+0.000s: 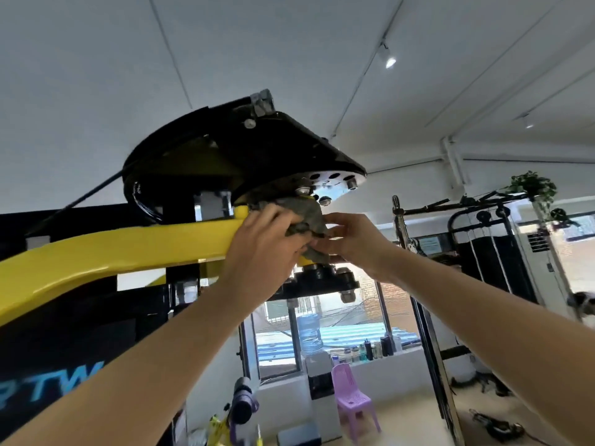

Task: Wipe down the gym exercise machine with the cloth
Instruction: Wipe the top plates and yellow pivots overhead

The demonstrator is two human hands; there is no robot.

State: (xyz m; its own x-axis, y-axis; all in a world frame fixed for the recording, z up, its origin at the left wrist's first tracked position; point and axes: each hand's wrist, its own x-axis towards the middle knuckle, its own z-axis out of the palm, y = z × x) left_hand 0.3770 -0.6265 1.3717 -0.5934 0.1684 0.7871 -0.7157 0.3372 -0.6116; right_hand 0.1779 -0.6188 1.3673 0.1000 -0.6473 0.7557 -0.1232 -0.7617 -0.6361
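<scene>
- Left hand grips the grey cloth against the pivot end of the yellow arm.
- Right hand pinches the cloth from the opposite side.
- Black cam plate sits directly above the 2 hands, its numbered disc just above the cloth.
- Purple chair stands well below the hands.

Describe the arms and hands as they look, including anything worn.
The left hand and right hand wear no gloves; no ring, watch or band is visible. Both forearms are bare to the frame edge, with no sleeve showing.
</scene>
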